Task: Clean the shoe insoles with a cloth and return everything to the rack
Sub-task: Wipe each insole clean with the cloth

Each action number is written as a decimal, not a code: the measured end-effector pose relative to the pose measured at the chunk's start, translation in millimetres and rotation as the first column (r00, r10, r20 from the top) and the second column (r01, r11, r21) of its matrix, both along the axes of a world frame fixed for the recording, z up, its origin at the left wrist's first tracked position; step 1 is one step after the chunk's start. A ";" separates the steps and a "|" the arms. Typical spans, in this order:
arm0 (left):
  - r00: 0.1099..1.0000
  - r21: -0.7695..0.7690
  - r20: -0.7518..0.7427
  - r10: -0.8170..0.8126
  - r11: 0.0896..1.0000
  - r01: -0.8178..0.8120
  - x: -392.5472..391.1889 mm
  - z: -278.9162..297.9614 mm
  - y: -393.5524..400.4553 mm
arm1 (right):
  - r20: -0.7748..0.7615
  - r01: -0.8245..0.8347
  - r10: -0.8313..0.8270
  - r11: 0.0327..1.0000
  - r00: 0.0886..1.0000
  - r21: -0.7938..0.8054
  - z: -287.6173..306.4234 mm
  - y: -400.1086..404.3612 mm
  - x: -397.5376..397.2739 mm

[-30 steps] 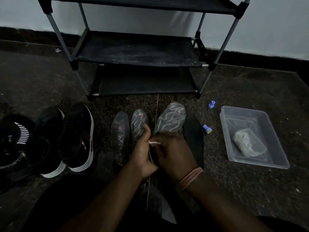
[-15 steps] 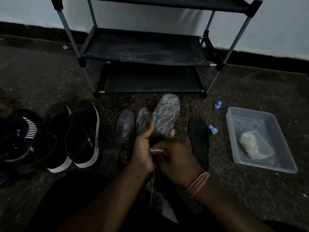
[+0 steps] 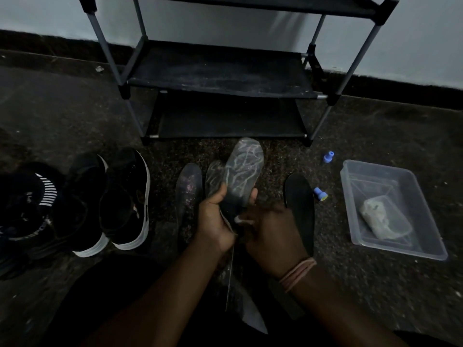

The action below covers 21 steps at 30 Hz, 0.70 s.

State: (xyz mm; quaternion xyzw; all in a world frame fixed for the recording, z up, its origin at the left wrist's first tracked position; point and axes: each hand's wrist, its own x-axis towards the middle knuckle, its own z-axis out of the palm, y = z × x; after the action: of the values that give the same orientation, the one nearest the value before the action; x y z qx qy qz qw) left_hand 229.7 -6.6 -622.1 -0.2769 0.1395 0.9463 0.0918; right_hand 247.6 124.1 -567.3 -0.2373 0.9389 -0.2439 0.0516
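Observation:
My left hand grips a patterned insole around its middle, holding it tilted with the toe pointing away. My right hand is curled at the insole's heel end, pinching a small pale piece of cloth against it. Two more patterned insoles lie on the floor just left of the held one. A plain black insole lies to the right. The black shoe rack stands in front with bare shelves.
A pair of black shoes with white soles stands at left, darker footwear beside them. A clear plastic tub holding a pale cloth wad sits at right. Two small blue caps lie near it.
The insole in my left hand has swung from leaning right to more upright and centred. My right hand has stayed at its heel end with the cloth.

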 end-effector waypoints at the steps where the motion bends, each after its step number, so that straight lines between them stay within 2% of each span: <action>1: 1.000 0.007 0.006 0.017 1.000 -0.017 -1.2 0.7 -0.6 | 0.093 -0.038 0.051 0.990 0.994 -0.137 3.5 -5.8 6.8; 3: 0.999 0.017 0.006 0.049 0.999 -0.049 -4.7 2.5 -2.7 | 0.170 -0.019 0.065 0.966 0.983 -0.257 5.9 -9.2 9.0; 7: 0.999 0.007 -0.030 0.024 1.000 -0.024 -4.1 1.2 -2.0 | -0.021 0.065 -0.065 0.998 0.998 -0.014 -5.3 4.6 -9.6; 9: 0.998 -0.022 -0.047 0.043 0.999 -0.044 -4.0 -1.4 -5.1 | 0.038 0.056 -0.053 0.994 0.998 -0.091 -4.8 -2.5 0.2; 12: 0.991 -0.056 -0.084 0.106 0.992 -0.111 -9.2 -9.9 -10.4 | 0.078 -0.044 0.055 0.990 0.995 -0.135 -4.6 -14.6 11.7; 16: 0.998 -0.058 -0.047 0.051 0.997 -0.054 -17.3 0.8 -4.2 | -0.007 0.077 -0.078 0.995 0.997 -0.063 -12.1 1.6 -6.4; 21: 0.993 -0.232 -0.063 0.100 0.966 -0.112 -25.1 1.4 -7.6 | -0.034 -0.064 0.059 0.985 0.998 -0.162 -3.8 -16.8 9.0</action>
State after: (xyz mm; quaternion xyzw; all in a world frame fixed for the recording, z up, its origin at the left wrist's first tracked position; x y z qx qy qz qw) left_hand 204.6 -14.1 -620.7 -0.2686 0.2381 0.9334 0.0040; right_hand 256.6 107.3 -571.1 -0.2733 0.9086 -0.3147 0.0259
